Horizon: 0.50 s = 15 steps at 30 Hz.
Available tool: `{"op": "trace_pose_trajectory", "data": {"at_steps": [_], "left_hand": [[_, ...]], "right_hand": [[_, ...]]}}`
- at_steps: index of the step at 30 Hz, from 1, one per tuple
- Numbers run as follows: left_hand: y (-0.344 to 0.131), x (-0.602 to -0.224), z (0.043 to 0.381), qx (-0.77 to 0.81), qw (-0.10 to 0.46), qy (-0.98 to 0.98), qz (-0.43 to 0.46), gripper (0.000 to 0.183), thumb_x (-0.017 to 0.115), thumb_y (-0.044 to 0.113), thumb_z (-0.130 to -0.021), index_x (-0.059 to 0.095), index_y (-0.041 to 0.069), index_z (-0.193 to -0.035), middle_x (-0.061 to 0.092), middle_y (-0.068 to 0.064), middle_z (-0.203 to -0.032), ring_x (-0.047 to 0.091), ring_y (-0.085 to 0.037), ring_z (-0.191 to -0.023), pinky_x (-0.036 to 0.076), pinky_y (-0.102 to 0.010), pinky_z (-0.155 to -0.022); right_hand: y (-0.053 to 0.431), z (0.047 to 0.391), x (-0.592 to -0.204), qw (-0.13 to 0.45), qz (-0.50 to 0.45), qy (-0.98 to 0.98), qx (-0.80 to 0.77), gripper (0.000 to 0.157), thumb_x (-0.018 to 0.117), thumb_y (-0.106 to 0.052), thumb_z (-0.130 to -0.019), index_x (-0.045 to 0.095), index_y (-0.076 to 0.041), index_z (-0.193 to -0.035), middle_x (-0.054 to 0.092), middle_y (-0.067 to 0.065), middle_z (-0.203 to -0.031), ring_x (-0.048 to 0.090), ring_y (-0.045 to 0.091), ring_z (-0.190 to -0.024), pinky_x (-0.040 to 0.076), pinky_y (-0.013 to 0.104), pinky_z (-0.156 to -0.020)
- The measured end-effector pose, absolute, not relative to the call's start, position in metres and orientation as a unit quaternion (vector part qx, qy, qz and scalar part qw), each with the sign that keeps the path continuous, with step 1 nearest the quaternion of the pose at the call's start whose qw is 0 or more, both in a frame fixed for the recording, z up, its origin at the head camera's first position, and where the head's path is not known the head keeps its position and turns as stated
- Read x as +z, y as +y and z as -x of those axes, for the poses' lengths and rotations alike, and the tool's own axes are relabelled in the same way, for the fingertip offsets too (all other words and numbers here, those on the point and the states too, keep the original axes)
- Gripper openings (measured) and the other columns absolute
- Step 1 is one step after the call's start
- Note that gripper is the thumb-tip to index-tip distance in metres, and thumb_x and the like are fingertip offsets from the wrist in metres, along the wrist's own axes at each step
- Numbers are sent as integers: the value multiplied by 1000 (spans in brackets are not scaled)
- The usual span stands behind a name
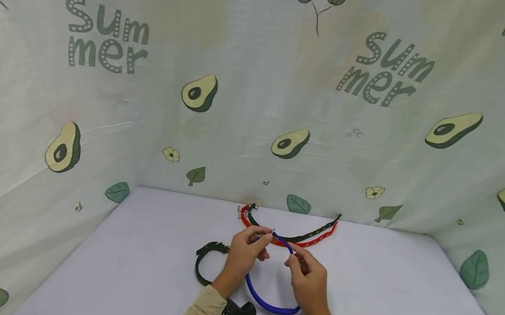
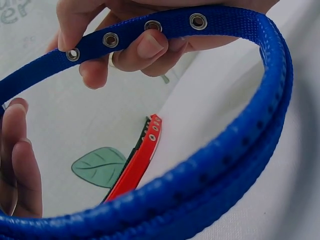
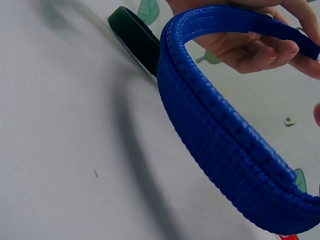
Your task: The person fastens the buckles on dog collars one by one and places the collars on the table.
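A blue collar [image 1: 274,309] is bent into a loop between both hands, its lower curve hanging toward me. My left hand [image 1: 247,251] pinches one end, where a bit of metal shows at the fingertips. My right hand [image 1: 309,284] grips the strap a short way along; in the left wrist view, metal eyelets [image 2: 110,40] run along this stretch, with the right hand's fingers [image 2: 150,47] around it. The left hand's fingers [image 2: 20,160] show at the left edge there. The buckle is mostly hidden by the left hand.
A dark green collar [image 1: 199,265], buckled into a ring, lies just left of the left hand. Beyond the hands, a red collar [image 1: 321,237] and a dark collar [image 1: 320,230] lie side by side in a curve. A printed cloth backdrop [image 1: 252,40] rises behind the white table [image 1: 390,292].
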<state>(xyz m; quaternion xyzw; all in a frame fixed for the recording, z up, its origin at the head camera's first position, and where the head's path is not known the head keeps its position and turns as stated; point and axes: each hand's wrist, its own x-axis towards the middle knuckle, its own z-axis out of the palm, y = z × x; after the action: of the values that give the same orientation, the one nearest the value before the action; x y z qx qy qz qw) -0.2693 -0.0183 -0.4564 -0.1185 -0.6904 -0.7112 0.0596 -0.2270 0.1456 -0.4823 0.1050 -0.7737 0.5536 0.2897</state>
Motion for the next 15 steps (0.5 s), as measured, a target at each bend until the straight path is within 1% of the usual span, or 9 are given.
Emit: {"op": "trace_pose_trajectory", "data": {"at_steps": [6,10,15], "left_hand": [[-21,-457,271,-717,56,-683,130,25,69,26,-96,70,7,-113,74,-7,-93,64,-16,-63,55,-26,-62],[-20,-458,272,-719,53,-679,141,26,69,24,-97,70,5,-114,73,-7,-90,64,-16,-64,55,-26,-62],[-20,-460,274,-717,46,-678,155,26,70,23,-96,69,5,-115,71,-9,-87,64,-16,-66,56,-26,-65]], "right_hand": [[144,227,-484,301,-129,-773,543,26,61,0,-98,72,-9,-120,65,-2,-77,47,9,-54,39,24,-44],[145,227,-486,305,-133,-778,532,26,61,0,-97,70,-5,-120,65,0,-79,48,8,-55,40,24,-45],[144,228,-484,302,-125,-778,537,27,62,2,-96,72,-10,-118,65,-3,-78,49,9,-55,41,24,-45]]}}
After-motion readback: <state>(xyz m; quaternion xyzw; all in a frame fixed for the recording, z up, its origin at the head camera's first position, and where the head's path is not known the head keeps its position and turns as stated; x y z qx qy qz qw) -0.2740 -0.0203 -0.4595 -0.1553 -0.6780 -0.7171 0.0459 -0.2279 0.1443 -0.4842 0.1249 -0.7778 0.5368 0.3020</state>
